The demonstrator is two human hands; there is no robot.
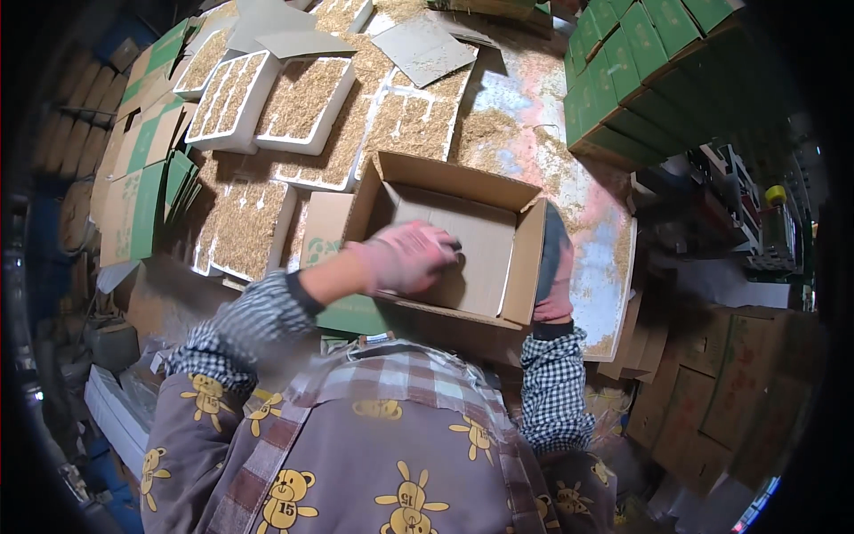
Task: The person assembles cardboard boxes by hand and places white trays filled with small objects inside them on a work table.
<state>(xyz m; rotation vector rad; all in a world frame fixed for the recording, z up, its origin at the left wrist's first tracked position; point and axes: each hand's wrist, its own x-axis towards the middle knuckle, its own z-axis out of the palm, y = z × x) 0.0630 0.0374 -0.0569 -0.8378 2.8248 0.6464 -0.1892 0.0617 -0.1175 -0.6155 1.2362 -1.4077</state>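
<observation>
An uncovered cardboard box [454, 220] stands before me, its flaps folded outward, with a grey-brown sheet lining its bottom. My left hand [410, 257], in a pink glove with dark fingertips, reaches over the near left side into the box; it is blurred, and whether it holds anything is unclear. Outside the right wall, my right hand [557, 263], in a pink and dark grey glove, lies flat along the cardboard, its fingers partly hidden. A green and brown printed flap [327, 227] shows at the box's left side.
White foam trays [303, 100] filled with husk-like material cover the table's left and middle. Grey sheets [423, 50] lie on some. Flattened green and brown cartons [137, 207] stand left. Green boxes [627, 67] are stacked at the back right, and brown cartons [714, 387] at the lower right.
</observation>
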